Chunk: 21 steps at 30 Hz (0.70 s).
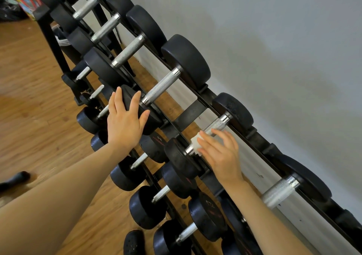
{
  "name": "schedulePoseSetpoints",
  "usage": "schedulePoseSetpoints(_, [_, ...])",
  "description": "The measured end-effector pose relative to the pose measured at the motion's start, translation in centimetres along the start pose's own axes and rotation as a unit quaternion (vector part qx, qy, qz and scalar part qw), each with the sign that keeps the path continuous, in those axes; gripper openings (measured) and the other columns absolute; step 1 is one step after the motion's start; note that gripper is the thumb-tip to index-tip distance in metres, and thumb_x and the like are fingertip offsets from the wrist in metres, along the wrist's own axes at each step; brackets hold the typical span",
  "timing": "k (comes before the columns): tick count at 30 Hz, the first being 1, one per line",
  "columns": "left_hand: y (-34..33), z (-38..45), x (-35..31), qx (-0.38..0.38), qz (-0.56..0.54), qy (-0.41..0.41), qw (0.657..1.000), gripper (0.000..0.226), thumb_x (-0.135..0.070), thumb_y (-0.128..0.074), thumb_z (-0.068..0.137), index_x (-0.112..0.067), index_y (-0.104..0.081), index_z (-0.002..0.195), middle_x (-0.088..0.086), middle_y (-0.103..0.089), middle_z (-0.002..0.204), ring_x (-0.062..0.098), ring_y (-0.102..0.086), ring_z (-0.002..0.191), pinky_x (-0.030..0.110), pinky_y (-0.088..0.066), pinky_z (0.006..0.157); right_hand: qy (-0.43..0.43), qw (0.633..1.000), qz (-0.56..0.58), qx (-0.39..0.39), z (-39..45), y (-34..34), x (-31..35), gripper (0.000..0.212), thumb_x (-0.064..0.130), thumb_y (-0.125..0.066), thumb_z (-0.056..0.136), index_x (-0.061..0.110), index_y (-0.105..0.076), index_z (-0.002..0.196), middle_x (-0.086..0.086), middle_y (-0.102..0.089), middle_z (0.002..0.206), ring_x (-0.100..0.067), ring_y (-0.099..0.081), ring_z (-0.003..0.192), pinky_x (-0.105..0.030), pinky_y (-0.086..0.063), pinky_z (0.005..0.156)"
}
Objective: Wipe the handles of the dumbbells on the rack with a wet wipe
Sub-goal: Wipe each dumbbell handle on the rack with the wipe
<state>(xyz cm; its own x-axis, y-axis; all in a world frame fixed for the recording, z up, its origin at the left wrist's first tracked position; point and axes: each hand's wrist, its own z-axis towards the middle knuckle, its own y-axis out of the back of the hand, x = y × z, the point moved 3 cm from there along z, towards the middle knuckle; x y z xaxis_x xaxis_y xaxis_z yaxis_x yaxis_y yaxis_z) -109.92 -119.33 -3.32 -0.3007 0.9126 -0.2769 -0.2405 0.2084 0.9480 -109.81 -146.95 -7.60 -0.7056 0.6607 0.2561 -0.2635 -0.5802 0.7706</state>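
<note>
Head view. Right hand point(220, 154) laid over a white wipe point(196, 144), fingers loosely curled, pressing it against the knurled handle point(216, 126) of a dumbbell point(179, 157) on the top row of the rack point(191, 112). Cannot tell whether the fingers close round the handle or only press on it. Wipe bunched at the near end of that handle, just under the fingertips, close to the near black head. Bare steel of the handle showing beyond the fingertips, running up to the far head point(233, 109).

Left hand point(125, 120) off to the left of that grip, flat and spread, fingers straight, palm resting on the near head point(141, 109) of the neighbouring dumbbell. Nothing held in it. That dumbbell's handle point(160, 87) just beyond the thumb and forefinger, untouched.

More dumbbells ranged along the top row away from both hands, toward the upper left, and one to the right of the right forearm, handle point(279, 193) bright. Lower row point(148, 205) of smaller dumbbells below the hands. Grey wall point(274, 39) behind the rack. Wooden floor point(33, 74) below and to the left. Dark shoe point(134, 243) at the lower edge.
</note>
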Motion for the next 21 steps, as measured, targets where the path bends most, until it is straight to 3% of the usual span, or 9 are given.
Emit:
schedulePoseSetpoints(3, [0.1, 0.0, 0.0, 0.004, 0.001, 0.005, 1.0, 0.06, -0.048, -0.041, 0.101, -0.022, -0.029, 0.153, 0.022, -0.009, 0.162, 0.041, -0.005, 0.148, 0.059, -0.031, 0.11, -0.037, 0.999, 0.008, -0.03, -0.1, 0.2, 0.3, 0.029, 0.025, -0.065, 0.086, 0.011, -0.073, 0.109, 0.0, -0.069, 0.118, -0.023, -0.052, 0.116, -0.037, -0.043, 0.096])
schedulePoseSetpoints(8, [0.2, -0.1, -0.1, 0.013, 0.003, 0.015, 1.0, 0.06, -0.049, -0.038, 0.101, -0.024, -0.027, 0.154, 0.02, -0.007, 0.163, 0.039, -0.002, 0.15, 0.058, -0.029, 0.112, -0.036, 0.999, 0.005, -0.011, -0.1, 0.3, -0.4, 0.029, 0.022, -0.068, 0.085, 0.011, -0.072, 0.112, 0.0, -0.069, 0.118, -0.019, -0.055, 0.107, -0.032, -0.047, 0.088])
schedulePoseSetpoints(12, [0.5, -0.4, -0.6, 0.022, -0.009, 0.04, 0.999, 0.061, -0.049, -0.036, 0.102, -0.026, -0.022, 0.156, 0.016, -0.002, 0.164, 0.035, 0.002, 0.151, 0.057, -0.022, 0.116, -0.11, 0.992, 0.054, -0.002, -0.2, 0.4, -0.1, 0.035, 0.015, -0.068, 0.083, 0.004, -0.069, 0.115, -0.006, -0.069, 0.116, -0.011, -0.048, 0.104, -0.014, -0.042, 0.095])
schedulePoseSetpoints(18, [1.1, -4.3, -4.3, 0.046, -0.039, 0.073, 0.996, 0.062, -0.05, -0.033, 0.102, -0.029, -0.016, 0.158, 0.012, 0.006, 0.165, 0.031, 0.008, 0.151, 0.05, -0.003, 0.121, -0.141, 0.985, 0.093, 0.032, 0.4, 1.8, 0.8, 0.039, 0.015, -0.065, 0.081, 0.005, -0.067, 0.118, -0.006, -0.069, 0.111, -0.008, -0.049, 0.103, -0.022, -0.053, 0.086])
schedulePoseSetpoints(21, [1.1, -6.9, -6.3, 0.068, -0.065, 0.064, 0.994, 0.06, -0.049, -0.034, 0.102, -0.031, -0.018, 0.157, 0.01, 0.004, 0.165, 0.028, 0.008, 0.152, 0.047, 0.001, 0.12, -0.15, 0.982, 0.108, 0.035, 0.3, 3.0, 1.2, 0.038, 0.015, -0.063, 0.084, 0.004, -0.065, 0.12, -0.009, -0.067, 0.111, -0.001, -0.044, 0.105, -0.013, -0.043, 0.095])
